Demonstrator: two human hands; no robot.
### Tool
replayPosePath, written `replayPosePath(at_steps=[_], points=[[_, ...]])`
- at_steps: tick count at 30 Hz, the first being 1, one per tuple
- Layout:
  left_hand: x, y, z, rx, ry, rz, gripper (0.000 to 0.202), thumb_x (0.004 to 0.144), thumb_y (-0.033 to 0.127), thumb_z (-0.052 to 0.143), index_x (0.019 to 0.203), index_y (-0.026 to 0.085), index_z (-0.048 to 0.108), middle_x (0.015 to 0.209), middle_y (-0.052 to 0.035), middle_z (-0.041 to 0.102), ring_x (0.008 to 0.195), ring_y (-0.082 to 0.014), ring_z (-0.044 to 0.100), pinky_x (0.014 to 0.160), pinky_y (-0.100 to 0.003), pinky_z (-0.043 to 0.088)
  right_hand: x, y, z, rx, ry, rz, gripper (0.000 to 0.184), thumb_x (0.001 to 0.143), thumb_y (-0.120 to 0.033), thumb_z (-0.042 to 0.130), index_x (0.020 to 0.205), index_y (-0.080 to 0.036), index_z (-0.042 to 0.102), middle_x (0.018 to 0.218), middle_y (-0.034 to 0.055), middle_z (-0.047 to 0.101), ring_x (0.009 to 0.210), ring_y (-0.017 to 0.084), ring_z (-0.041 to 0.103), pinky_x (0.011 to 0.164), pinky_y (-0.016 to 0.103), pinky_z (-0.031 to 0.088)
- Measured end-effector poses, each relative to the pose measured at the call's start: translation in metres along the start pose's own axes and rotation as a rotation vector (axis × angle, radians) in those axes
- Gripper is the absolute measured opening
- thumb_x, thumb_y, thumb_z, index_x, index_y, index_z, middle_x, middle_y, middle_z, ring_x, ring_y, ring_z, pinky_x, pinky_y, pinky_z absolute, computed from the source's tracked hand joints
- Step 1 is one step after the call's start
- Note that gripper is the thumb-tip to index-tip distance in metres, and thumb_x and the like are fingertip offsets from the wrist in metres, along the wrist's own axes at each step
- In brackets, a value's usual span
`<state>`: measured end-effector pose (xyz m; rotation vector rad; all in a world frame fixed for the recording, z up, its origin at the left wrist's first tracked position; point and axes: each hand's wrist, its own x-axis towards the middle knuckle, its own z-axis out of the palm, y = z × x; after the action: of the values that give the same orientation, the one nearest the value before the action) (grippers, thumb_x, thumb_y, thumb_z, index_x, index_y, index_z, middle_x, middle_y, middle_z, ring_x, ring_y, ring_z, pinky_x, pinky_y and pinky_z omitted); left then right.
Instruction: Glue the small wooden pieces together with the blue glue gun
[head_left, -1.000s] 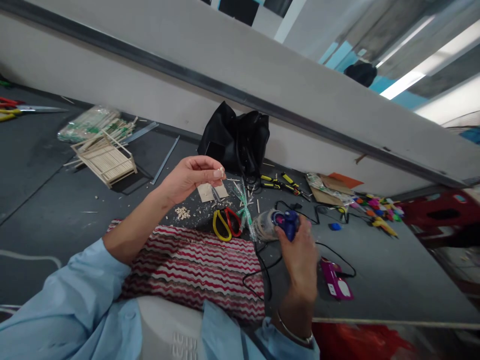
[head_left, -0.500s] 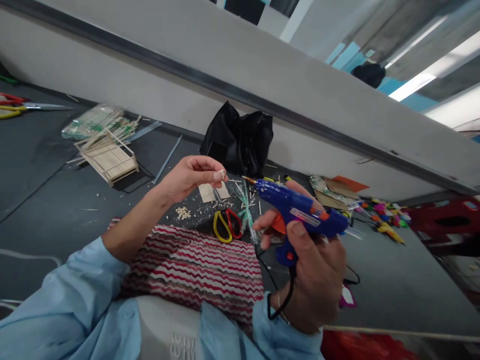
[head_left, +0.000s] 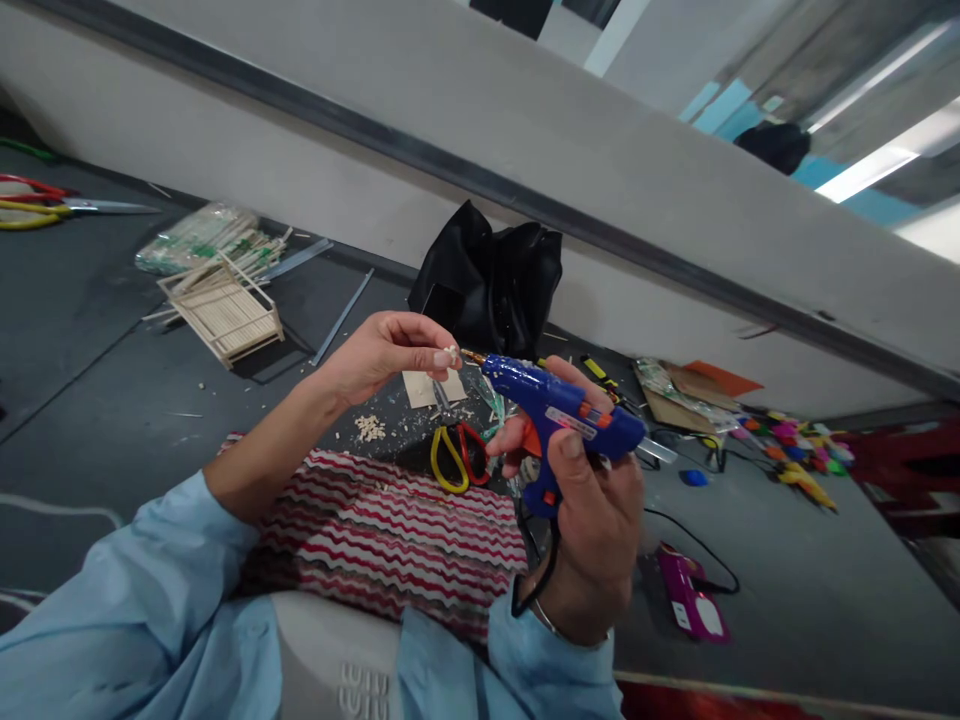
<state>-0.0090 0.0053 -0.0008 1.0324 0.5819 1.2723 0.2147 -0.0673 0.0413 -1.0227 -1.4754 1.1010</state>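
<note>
My left hand (head_left: 386,352) is raised over the grey floor, its fingertips pinched on a tiny pale piece (head_left: 450,352). My right hand (head_left: 589,500) grips a blue hot glue gun (head_left: 559,410) with an orange trigger, its black cord (head_left: 536,575) hanging below. The gun's metal nozzle points left and almost touches the pale piece. Below both hands lies a red-and-white striped cloth (head_left: 390,535) over my lap.
Yellow-and-red scissors (head_left: 454,455), a pile of small wood bits (head_left: 367,427) and a card scrap lie ahead. A stick-built frame (head_left: 221,310) and packed sticks sit far left, a black bag (head_left: 491,280) by the wall, a pink device (head_left: 686,590) and coloured bits right.
My right hand picked the glue gun up off the floor and carried it left, bringing the nozzle to the piece in my left hand, which stayed put.
</note>
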Motion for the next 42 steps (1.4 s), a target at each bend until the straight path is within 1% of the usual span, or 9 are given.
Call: replayPosePath(at_steps=[6, 10, 16, 22, 32, 38, 42], points=[[0.0002, -0.0024, 0.0006, -0.02, 0.022, -0.032, 0.027, 0.061, 0.028, 0.098, 0.079, 0.015, 0.081, 0.076, -0.0047, 0.08, 0.067, -0.0129, 0.072, 0.067, -0.024, 0.059, 0.0012, 0.0005, -0.0048, 0.02, -0.01, 0.03, 0.055, 0.096, -0.051, 0.065, 0.144, -0.026, 0.056, 0.077, 0.0006, 0.072, 0.06, 0.016, 0.064, 0.058, 0.032, 0.057], [0.0001, -0.0021, 0.0005, -0.011, 0.016, -0.033, 0.027, 0.06, 0.025, 0.098, 0.079, 0.014, 0.081, 0.075, -0.0046, 0.08, 0.067, -0.0121, 0.072, 0.067, -0.022, 0.057, 0.0009, 0.0022, -0.006, 0.077, -0.041, 0.04, 0.054, 0.096, -0.048, 0.066, 0.145, -0.026, 0.056, 0.078, 0.0007, 0.072, 0.062, 0.016, 0.064, 0.06, 0.033, 0.056], [-0.0002, -0.0011, 0.0002, -0.016, 0.008, -0.04, 0.027, 0.059, 0.022, 0.098, 0.078, 0.015, 0.081, 0.072, -0.0019, 0.078, 0.065, -0.0095, 0.069, 0.066, -0.02, 0.055, 0.0006, 0.005, -0.0067, 0.106, -0.089, 0.054, 0.053, 0.097, -0.046, 0.066, 0.145, -0.027, 0.055, 0.077, 0.0014, 0.071, 0.064, 0.018, 0.064, 0.058, 0.033, 0.054], [0.0001, -0.0026, 0.0003, -0.008, 0.017, -0.041, 0.026, 0.06, 0.02, 0.097, 0.078, 0.014, 0.081, 0.073, -0.0023, 0.078, 0.066, -0.0103, 0.069, 0.066, -0.021, 0.056, 0.0017, 0.0051, -0.0059, 0.117, -0.085, 0.069, 0.053, 0.097, -0.045, 0.067, 0.145, -0.027, 0.055, 0.078, 0.0008, 0.071, 0.064, 0.017, 0.063, 0.058, 0.031, 0.053], [-0.0008, -0.0023, 0.0013, 0.024, 0.019, -0.042, 0.024, 0.059, 0.02, 0.097, 0.076, 0.015, 0.081, 0.072, -0.0023, 0.078, 0.065, -0.0097, 0.069, 0.065, -0.02, 0.056, 0.0014, 0.0004, -0.006, 0.107, -0.08, 0.076, 0.051, 0.097, -0.044, 0.067, 0.143, -0.027, 0.057, 0.074, -0.0014, 0.068, 0.063, 0.014, 0.059, 0.059, 0.028, 0.052], [-0.0008, -0.0034, 0.0021, 0.03, 0.027, -0.046, 0.023, 0.06, 0.02, 0.096, 0.076, 0.015, 0.081, 0.073, -0.0032, 0.078, 0.065, -0.0107, 0.07, 0.064, -0.021, 0.056, 0.0026, 0.0018, -0.0092, 0.09, -0.08, 0.08, 0.051, 0.095, -0.046, 0.069, 0.141, -0.028, 0.059, 0.075, -0.001, 0.07, 0.063, 0.014, 0.062, 0.059, 0.028, 0.053], [-0.0009, -0.004, 0.0032, 0.045, 0.024, -0.058, 0.023, 0.061, 0.02, 0.096, 0.076, 0.015, 0.08, 0.073, -0.0035, 0.078, 0.067, -0.0117, 0.07, 0.066, -0.022, 0.057, 0.002, 0.0004, -0.0094, 0.083, -0.075, 0.091, 0.051, 0.095, -0.045, 0.069, 0.141, -0.026, 0.059, 0.073, -0.0008, 0.069, 0.062, 0.015, 0.062, 0.057, 0.028, 0.053]])
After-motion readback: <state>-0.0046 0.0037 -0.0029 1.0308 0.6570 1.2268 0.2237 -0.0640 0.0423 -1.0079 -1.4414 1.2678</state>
